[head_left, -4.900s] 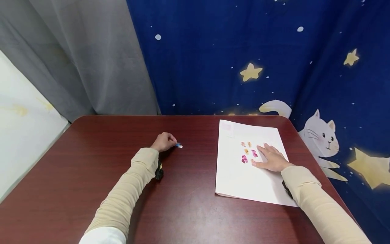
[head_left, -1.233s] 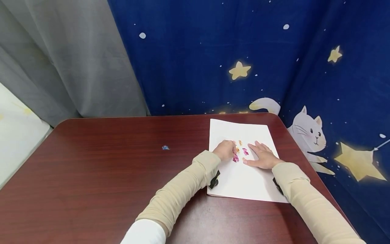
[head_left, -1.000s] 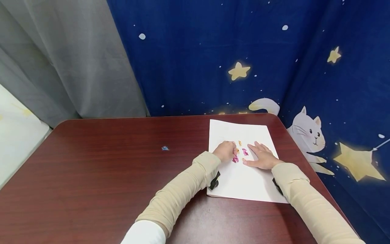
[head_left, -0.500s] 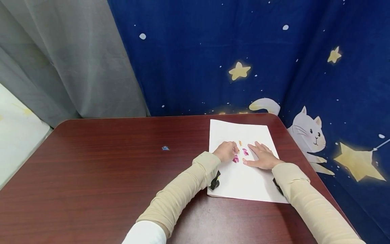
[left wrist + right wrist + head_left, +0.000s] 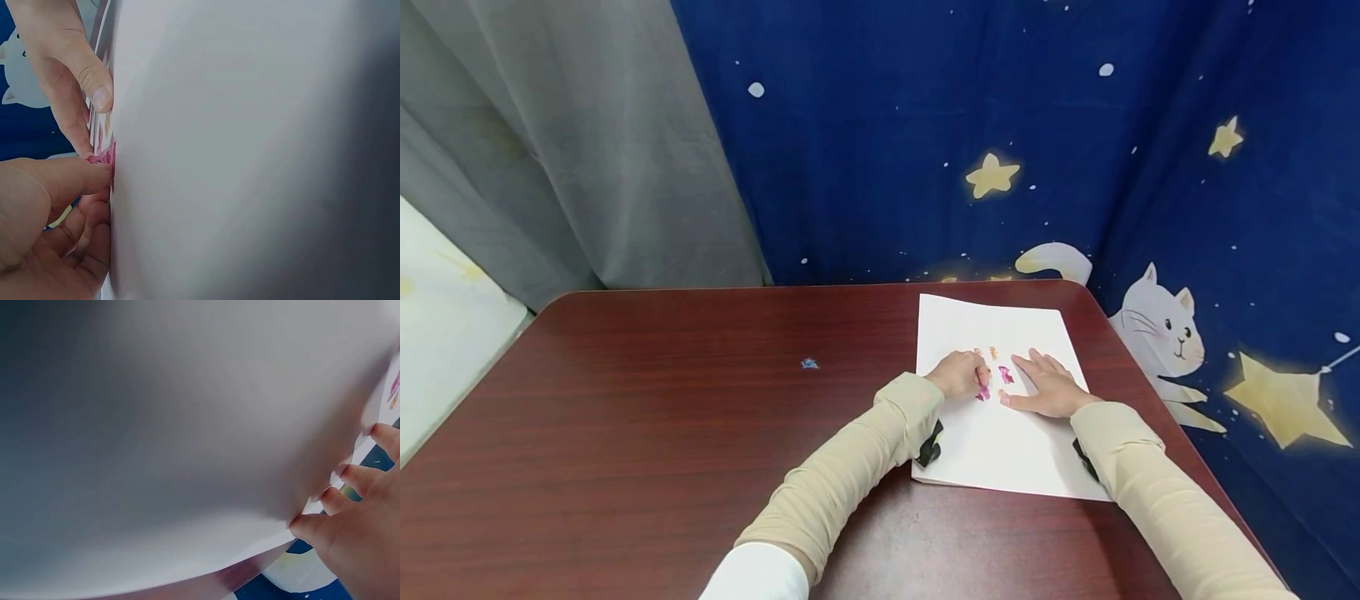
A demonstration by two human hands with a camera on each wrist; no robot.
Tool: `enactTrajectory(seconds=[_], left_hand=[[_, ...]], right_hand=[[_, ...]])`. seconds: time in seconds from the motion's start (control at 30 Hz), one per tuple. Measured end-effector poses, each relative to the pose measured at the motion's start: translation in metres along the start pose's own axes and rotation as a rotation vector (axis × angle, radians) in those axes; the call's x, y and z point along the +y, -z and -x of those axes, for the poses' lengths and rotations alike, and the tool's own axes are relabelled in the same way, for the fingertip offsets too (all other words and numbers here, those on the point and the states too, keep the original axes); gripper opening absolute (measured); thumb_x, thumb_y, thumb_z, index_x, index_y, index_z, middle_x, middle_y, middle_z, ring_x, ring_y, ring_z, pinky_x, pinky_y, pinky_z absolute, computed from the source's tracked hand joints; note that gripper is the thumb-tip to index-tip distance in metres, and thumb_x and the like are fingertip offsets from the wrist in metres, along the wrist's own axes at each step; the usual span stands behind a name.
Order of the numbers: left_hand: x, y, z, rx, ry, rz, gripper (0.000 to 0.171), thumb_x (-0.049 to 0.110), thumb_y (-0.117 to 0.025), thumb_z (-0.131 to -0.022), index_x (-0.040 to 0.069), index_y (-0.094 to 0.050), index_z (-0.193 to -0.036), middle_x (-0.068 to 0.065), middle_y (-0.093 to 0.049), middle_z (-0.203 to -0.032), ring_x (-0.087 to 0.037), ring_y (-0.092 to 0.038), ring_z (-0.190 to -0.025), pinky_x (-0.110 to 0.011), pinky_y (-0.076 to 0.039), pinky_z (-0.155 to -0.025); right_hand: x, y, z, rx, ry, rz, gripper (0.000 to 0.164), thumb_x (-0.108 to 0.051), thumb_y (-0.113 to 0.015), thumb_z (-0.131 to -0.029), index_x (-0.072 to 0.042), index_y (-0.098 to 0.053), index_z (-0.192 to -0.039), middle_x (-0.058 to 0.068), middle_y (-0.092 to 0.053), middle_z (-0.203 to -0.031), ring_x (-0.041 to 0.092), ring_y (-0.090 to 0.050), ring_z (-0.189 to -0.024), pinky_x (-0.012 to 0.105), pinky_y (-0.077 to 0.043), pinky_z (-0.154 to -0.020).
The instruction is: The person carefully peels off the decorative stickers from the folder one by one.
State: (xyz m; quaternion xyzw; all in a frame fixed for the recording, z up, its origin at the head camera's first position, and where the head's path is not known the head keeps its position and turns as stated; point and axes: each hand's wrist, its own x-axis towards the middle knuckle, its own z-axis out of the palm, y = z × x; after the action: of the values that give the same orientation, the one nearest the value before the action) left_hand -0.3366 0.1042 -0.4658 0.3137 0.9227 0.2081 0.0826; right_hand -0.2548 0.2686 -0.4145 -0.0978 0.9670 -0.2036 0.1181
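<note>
My left hand point(image 5: 958, 375) is over the white paper point(image 5: 1000, 450), pinching a small pink sticker point(image 5: 105, 155) between thumb and fingertip. In the left wrist view the sticker's edge stands up from the sheet. The thumb partly covers it in the head view. Flat on the same paper, fingers spread, rests my right hand point(image 5: 1045, 387). Between the hands lies another pink sticker point(image 5: 1005, 375), and an orange one point(image 5: 993, 352) is just above. My left hand partly hides the other small stickers.
A small blue piece point(image 5: 808, 363) lies on the dark red-brown table point(image 5: 662, 433), left of the paper. Behind the table hang a grey curtain point(image 5: 587, 150) and a blue curtain point(image 5: 865, 150) with stars and a cat.
Several seconds ago my left hand was at the blue piece on the table; it has since moved right onto the paper. Lately its fingertips have shifted down to the pink sticker. My right hand stays put.
</note>
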Motion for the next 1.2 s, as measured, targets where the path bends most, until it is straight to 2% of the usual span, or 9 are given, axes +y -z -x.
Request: enactTrajectory(seconds=[0.1, 0.13, 0.2, 0.27, 0.37, 0.47, 0.7, 1.0, 1.2], left_hand=[[0.041, 0.049, 0.048, -0.019, 0.046, 0.013, 0.012, -0.001, -0.064, -0.073, 0.008, -0.066, -0.079, 0.003, -0.057, -0.070, -0.007, -0.049, -0.064, -0.013, -0.036, -0.060], [0.049, 0.059, 0.060, -0.013, 0.041, 0.023, 0.012, -0.003, -0.064, -0.073, 0.006, -0.065, -0.081, 0.001, -0.057, -0.071, -0.006, -0.047, -0.063, -0.011, -0.033, -0.058], [0.053, 0.063, 0.067, 0.014, 0.034, -0.001, 0.013, -0.003, -0.063, -0.072, 0.006, -0.066, -0.082, 0.001, -0.058, -0.074, -0.006, -0.045, -0.063, -0.011, -0.033, -0.058], [0.052, 0.063, 0.067, 0.012, 0.024, 0.004, 0.013, -0.003, -0.064, -0.071, 0.006, -0.067, -0.081, 0.001, -0.058, -0.072, -0.006, -0.046, -0.062, -0.011, -0.033, -0.057], [0.042, 0.052, 0.056, 0.005, 0.023, 0.010, 0.013, -0.003, -0.064, -0.070, 0.010, -0.068, -0.074, 0.005, -0.055, -0.067, -0.006, -0.047, -0.061, -0.014, -0.037, -0.059], [0.041, 0.055, 0.057, -0.022, 0.011, 0.063, 0.013, -0.004, -0.065, -0.072, 0.008, -0.068, -0.072, 0.006, -0.052, -0.062, -0.004, -0.045, -0.058, -0.011, -0.034, -0.056], [0.036, 0.057, 0.059, -0.012, -0.023, 0.127, 0.012, -0.005, -0.063, -0.074, 0.006, -0.066, -0.073, 0.004, -0.055, -0.064, -0.003, -0.046, -0.057, -0.011, -0.035, -0.056], [0.030, 0.067, 0.064, -0.073, 0.045, 0.283, 0.006, 0.002, -0.060, -0.080, 0.005, -0.064, -0.084, -0.001, -0.060, -0.076, -0.006, -0.047, -0.064, -0.015, -0.037, -0.063], [0.014, 0.076, 0.071, -0.020, 0.042, 0.380, 0.010, 0.007, -0.062, -0.081, 0.005, -0.063, -0.091, -0.002, -0.060, -0.077, -0.007, -0.051, -0.067, -0.016, -0.040, -0.060]], right_hand=[[0.000, -0.001, 0.001, -0.001, 0.010, -0.010, 0.097, -0.067, -0.053, -0.070, -0.004, -0.025, -0.138, 0.029, -0.010, -0.140, 0.046, -0.002, -0.127, 0.062, -0.003, -0.096], [-0.001, -0.001, 0.001, -0.001, 0.007, -0.009, 0.097, -0.066, -0.054, -0.070, -0.004, -0.025, -0.137, 0.029, -0.010, -0.140, 0.045, -0.002, -0.127, 0.061, -0.004, -0.096], [-0.004, -0.001, 0.002, -0.004, 0.000, 0.001, 0.096, -0.065, -0.055, -0.071, -0.003, -0.025, -0.137, 0.029, -0.010, -0.140, 0.045, -0.002, -0.127, 0.061, -0.004, -0.097], [-0.008, 0.001, 0.002, -0.017, -0.014, 0.026, 0.093, -0.060, -0.056, -0.073, 0.000, -0.025, -0.137, 0.030, -0.010, -0.140, 0.046, -0.004, -0.126, 0.060, -0.006, -0.097], [-0.010, 0.002, 0.000, -0.024, -0.024, 0.054, 0.089, -0.055, -0.057, -0.076, 0.001, -0.024, -0.137, 0.030, -0.010, -0.140, 0.046, -0.005, -0.126, 0.060, -0.006, -0.097], [-0.009, 0.001, -0.001, -0.022, -0.021, 0.064, 0.088, -0.053, -0.057, -0.077, 0.002, -0.024, -0.137, 0.031, -0.010, -0.140, 0.046, -0.005, -0.126, 0.060, -0.007, -0.097], [-0.009, 0.000, -0.002, -0.017, -0.018, 0.062, 0.088, -0.055, -0.056, -0.077, 0.002, -0.024, -0.137, 0.031, -0.010, -0.140, 0.046, -0.005, -0.126, 0.060, -0.006, -0.097], [-0.007, -0.001, -0.001, -0.036, -0.028, 0.061, 0.090, -0.056, -0.055, -0.076, 0.002, -0.022, -0.137, 0.030, -0.008, -0.140, 0.046, -0.003, -0.127, 0.060, -0.005, -0.097], [-0.005, 0.000, -0.001, -0.026, -0.029, 0.069, 0.091, -0.057, -0.055, -0.076, 0.001, -0.021, -0.137, 0.030, -0.007, -0.140, 0.046, -0.003, -0.127, 0.059, -0.005, -0.098]])
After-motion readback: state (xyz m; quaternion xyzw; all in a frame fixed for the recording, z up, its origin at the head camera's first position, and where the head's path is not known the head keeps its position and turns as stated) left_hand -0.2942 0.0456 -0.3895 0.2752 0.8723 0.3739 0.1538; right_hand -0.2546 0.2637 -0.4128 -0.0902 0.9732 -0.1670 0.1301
